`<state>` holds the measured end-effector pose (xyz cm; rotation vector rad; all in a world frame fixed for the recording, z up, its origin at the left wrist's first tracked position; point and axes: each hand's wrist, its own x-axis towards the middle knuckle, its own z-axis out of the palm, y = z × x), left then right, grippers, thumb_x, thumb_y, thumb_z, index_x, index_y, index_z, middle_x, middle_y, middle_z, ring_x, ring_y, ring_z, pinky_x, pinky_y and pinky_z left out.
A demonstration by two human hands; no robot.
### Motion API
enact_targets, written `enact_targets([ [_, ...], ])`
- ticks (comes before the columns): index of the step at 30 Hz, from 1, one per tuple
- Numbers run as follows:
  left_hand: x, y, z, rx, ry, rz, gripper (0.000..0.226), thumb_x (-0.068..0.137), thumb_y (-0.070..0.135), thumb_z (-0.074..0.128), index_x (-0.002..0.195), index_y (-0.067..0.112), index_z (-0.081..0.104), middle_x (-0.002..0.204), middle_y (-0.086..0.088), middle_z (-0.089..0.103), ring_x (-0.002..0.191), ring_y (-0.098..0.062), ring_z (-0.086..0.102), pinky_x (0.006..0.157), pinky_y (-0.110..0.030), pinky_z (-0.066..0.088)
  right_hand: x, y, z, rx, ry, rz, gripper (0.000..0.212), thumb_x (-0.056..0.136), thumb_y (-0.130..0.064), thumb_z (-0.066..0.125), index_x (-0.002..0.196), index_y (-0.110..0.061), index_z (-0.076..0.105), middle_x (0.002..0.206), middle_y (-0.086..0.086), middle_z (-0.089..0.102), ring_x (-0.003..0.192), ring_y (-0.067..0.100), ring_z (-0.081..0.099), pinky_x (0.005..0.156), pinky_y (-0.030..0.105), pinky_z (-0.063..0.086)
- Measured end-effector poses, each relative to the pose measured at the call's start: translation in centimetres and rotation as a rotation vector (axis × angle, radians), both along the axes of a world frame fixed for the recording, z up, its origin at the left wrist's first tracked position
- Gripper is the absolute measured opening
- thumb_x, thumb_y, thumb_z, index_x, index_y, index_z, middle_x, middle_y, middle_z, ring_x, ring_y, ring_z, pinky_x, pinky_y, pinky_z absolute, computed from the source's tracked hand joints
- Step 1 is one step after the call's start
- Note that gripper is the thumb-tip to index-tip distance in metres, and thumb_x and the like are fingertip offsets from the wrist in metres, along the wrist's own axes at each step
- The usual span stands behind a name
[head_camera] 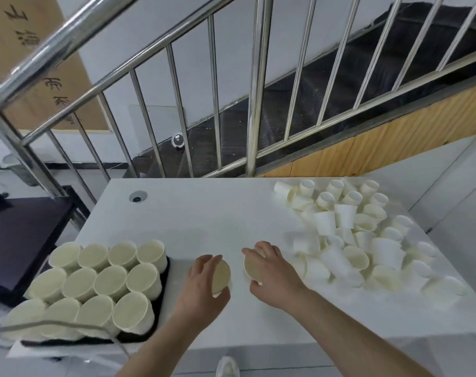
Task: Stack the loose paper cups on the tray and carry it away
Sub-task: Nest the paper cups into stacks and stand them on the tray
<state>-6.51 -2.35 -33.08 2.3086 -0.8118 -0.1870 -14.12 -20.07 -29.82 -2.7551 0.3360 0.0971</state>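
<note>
White paper is nearly all there is to see on the white table (204, 213). The person's left hand (204, 284) curls its fingers round one paper cup (221, 276). The right hand (269, 270) curls round a second cup (252, 266). Both cups sit close together in the middle of the table, with their open tops facing up at the camera.

The black tray (164, 289) is at the left, near the table's edge. It is packed with rows of stacked cups (101, 284) that stand touching each other. A big heap of loose cups (351, 240) lies at the right, some standing and some tipped over.

Paper cups like these are likely very light and thin. They would squash if squeezed hard, so a soft hold round the side, near the stiff rim, looks best. One cup should slide easily into another. The full tray will probably be light too, but the tall stacks could wobble and fall. It looks safest to hold the tray by two opposite edges and keep it flat.
</note>
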Motion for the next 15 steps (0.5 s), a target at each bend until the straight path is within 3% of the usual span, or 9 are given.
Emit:
enact_targets([
  [6,0.1,4.9,1.2,-0.013,-0.054,0.071,0.068,0.071,0.033,0.06,0.136,0.022,0.044,0.132,0.005,0.045,0.117,-0.019,0.048,0.089,-0.03,0.046,0.8,4.7,1.2,0.022,-0.029,0.044,0.068,0.085,-0.02,0.054,0.147,-0.031,0.029,0.145,-0.003,0.023,0.133,0.021,0.025,0.088,0.035,0.051],
  [15,5.5,12.9,1.9,-0.042,-0.08,0.132,0.067,0.074,0.021,0.07,0.136,0.019,0.045,0.135,0.001,0.045,0.122,-0.022,0.045,0.095,-0.031,0.042,6.3,12.5,1.4,-0.022,-0.052,0.103,0.069,0.084,-0.02,0.054,0.147,-0.031,0.028,0.144,-0.002,0.023,0.133,0.022,0.025,0.084,0.033,0.051],
])
